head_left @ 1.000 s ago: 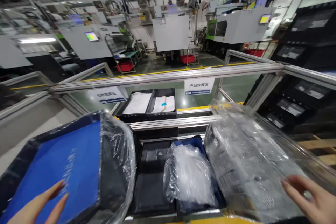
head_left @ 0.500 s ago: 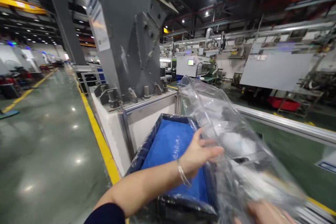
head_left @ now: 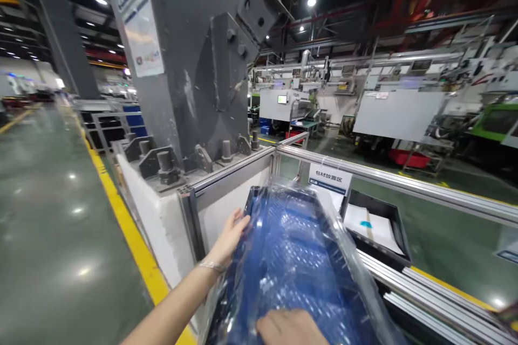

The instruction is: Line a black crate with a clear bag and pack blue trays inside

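Note:
A clear plastic bag (head_left: 324, 237) lies spread over a blue-lined black tray (head_left: 291, 259) inside an aluminium-framed rack. My left hand (head_left: 230, 237) grips the tray's left edge through the film, a thin bracelet at the wrist. My right hand (head_left: 289, 328) rests flat on the plastic at the near end, knuckles just inside the bottom of the view. The film is wrinkled and glossy, so the blue surface shows through it.
A big grey steel column (head_left: 194, 64) on a bolted base stands just left of the rack. A black bin with white sheets (head_left: 374, 221) sits to the right under a white label (head_left: 328, 179). An aluminium rail (head_left: 404, 186) crosses behind. A yellow floor line (head_left: 121, 215) runs left.
The plastic bag, held up in the air half a second ago, now lies down over the blue tray. My left hand moved to the tray's left edge and my right hand presses on top.

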Available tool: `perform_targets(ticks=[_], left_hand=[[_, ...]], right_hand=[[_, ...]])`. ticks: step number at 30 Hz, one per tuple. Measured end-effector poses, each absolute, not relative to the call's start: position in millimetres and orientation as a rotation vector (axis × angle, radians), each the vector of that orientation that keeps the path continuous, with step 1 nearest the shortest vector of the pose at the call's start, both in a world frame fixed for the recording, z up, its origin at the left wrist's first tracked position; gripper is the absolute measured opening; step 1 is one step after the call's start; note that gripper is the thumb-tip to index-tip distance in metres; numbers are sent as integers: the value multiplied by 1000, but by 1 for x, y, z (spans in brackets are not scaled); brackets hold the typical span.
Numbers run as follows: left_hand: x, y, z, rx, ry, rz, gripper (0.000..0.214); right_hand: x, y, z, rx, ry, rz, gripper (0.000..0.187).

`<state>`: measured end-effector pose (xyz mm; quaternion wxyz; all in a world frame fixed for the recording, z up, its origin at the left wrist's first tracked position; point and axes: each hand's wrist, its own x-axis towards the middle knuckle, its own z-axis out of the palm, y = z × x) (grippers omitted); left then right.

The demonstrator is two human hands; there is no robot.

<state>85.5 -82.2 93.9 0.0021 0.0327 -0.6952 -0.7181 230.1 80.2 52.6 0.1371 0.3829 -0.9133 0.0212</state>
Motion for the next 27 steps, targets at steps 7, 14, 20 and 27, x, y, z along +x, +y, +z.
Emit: perform_targets(ticks=[7,14,20,27], left_hand=[[40,-109,114,-35,-2228,-2086,67],[26,-80,73,-186,-2701,-2041,71],[24,-67,39,-335,-2845,-1346,63],[28,-33,48,-543,-3048,-561,73]], right_hand=[[204,40,143,1227,-2905,343,46],[196,73,141,995,-3087,433,39],[183,145,116,1076,-3385,260,61],[195,187,58,951,-3459,-275,31]])
